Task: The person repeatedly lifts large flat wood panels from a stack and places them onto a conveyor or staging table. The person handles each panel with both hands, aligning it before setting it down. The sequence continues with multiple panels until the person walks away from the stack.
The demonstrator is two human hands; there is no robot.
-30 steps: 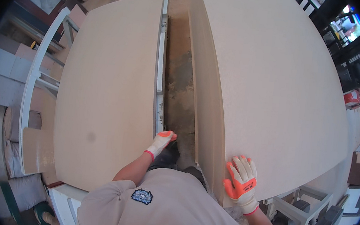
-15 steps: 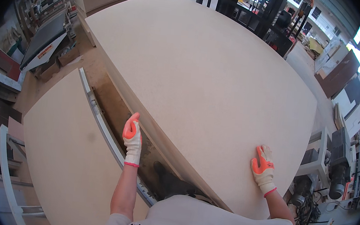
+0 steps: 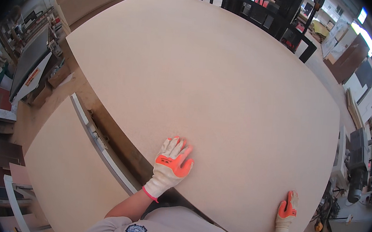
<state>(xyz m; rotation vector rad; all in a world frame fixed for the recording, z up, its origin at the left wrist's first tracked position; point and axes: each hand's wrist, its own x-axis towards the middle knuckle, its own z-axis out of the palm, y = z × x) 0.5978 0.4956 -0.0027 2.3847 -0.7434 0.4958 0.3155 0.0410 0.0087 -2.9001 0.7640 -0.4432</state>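
A very large pale wooden board (image 3: 216, 87) fills most of the view, lying flat on a stack. My left hand (image 3: 171, 165), in a white and orange glove, lies flat with spread fingers on the board's top near its front edge. My right hand (image 3: 286, 211), gloved the same way, grips the board's near right edge with the fingers on the top face. A second pale board (image 3: 64, 171) lies lower at the left, edged by a metal rail (image 3: 101, 145).
A dusty gap (image 3: 115, 142) runs between the two boards. Machines and cables (image 3: 356, 174) stand at the right. A black metal frame (image 3: 268, 20) is behind the big board. Shelves and stacked panels (image 3: 33, 63) line the left side.
My left hand has moved from the gap beside the board onto the board's top face. My right hand stays on the board's right edge. The view has turned toward the big board.
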